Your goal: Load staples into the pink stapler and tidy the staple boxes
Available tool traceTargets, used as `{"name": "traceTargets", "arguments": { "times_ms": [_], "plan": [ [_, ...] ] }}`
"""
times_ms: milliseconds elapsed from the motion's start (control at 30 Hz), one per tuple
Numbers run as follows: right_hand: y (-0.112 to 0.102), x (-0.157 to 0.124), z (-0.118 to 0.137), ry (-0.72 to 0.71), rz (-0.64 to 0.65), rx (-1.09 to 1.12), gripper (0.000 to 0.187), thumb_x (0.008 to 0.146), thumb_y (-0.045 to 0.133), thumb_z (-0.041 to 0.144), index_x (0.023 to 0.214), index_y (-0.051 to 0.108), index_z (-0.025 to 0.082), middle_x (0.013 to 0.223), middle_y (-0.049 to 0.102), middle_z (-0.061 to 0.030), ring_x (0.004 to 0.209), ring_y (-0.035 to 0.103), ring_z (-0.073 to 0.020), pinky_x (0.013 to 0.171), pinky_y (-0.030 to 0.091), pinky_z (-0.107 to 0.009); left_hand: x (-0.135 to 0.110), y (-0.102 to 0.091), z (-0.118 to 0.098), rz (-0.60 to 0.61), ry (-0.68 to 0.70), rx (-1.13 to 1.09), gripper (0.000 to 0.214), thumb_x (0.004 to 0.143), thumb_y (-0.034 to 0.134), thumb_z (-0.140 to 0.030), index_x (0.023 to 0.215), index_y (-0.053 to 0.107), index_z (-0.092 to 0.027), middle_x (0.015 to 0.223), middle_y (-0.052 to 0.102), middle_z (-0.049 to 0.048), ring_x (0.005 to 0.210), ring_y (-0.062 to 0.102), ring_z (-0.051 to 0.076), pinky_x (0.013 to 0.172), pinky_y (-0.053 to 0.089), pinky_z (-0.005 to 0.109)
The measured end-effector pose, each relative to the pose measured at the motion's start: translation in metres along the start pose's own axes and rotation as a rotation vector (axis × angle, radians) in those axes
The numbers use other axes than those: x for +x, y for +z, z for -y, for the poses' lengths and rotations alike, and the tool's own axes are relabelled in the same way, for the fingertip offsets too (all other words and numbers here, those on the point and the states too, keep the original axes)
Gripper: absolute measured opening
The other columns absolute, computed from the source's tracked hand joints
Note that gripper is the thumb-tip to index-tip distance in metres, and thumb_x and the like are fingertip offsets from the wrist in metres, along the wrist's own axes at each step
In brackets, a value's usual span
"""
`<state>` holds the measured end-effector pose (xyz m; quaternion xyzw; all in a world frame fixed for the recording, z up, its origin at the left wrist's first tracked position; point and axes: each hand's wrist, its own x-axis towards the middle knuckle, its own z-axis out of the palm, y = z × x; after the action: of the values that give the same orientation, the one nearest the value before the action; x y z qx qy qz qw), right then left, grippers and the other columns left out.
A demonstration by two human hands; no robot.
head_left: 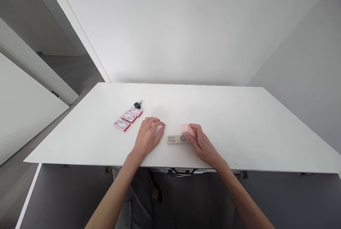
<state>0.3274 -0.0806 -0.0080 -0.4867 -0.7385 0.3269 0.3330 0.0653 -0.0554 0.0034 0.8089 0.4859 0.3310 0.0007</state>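
My right hand is closed round a small pink block. The block is tilted over the right end of a narrow beige strip lying flat on the white table. On the strip's left part sits a square silvery ornament with a raised pattern. A second shiny, bluish-silver piece shows beside my right fingertips, partly covered by them. My left hand rests on the table left of the strip, apart from it. Its thumb and forefinger tips meet in a loose ring, with nothing seen between them.
Three white-and-pink cards or packets lie in a slanting row on the left of the white table. Behind them is a small black object, perhaps a key. A white wall rises at the table's back edge.
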Motion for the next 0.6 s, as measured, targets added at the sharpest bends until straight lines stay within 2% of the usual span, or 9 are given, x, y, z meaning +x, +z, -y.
{"name": "traceTargets", "arguments": {
  "times_ms": [100,233,433,600],
  "plan": [
    [0.0,0.001,0.002,-0.027,-0.009,-0.005,0.037,0.107,0.043,0.053,0.131,0.047,0.026,0.122,0.066,-0.0103,0.102,0.068,-0.0262,0.086,0.057,-0.042,-0.001,-0.001,-0.001,0.028,0.024,-0.011,0.016,0.104,0.05,-0.025,0.109,0.065,-0.023,0.112,0.067,0.0077,0.107,0.059,0.024,0.094,0.049,0.042],
    [-0.001,0.003,0.007,-0.096,-0.008,0.002,0.033,0.107,0.047,0.048,0.132,0.051,0.027,0.132,0.064,-0.0107,0.119,0.064,-0.0275,0.099,0.055,-0.043,0.0,-0.001,-0.001,-0.005,-0.009,-0.028,0.016,0.104,0.051,-0.026,0.108,0.066,-0.023,0.11,0.068,0.0078,0.106,0.06,0.024,0.095,0.049,0.042],
    [-0.001,0.005,0.012,-0.116,-0.017,0.002,0.031,0.106,0.049,0.047,0.128,0.058,0.028,0.125,0.069,-0.0084,0.114,0.066,-0.0271,0.096,0.056,-0.043,0.0,-0.003,-0.002,-0.039,-0.037,-0.064,0.015,0.105,0.05,-0.027,0.109,0.064,-0.023,0.109,0.069,0.0066,0.105,0.061,0.023,0.096,0.049,0.042],
    [0.0,0.005,0.014,-0.161,-0.009,-0.016,0.032,0.107,0.05,0.044,0.134,0.06,0.031,0.133,0.069,-0.0069,0.122,0.065,-0.0276,0.102,0.055,-0.045,-0.002,-0.005,-0.006,-0.079,0.0,-0.075,0.018,0.107,0.047,-0.025,0.12,0.06,-0.023,0.117,0.069,0.0074,0.109,0.063,0.022,0.098,0.049,0.041]
  ]
}}
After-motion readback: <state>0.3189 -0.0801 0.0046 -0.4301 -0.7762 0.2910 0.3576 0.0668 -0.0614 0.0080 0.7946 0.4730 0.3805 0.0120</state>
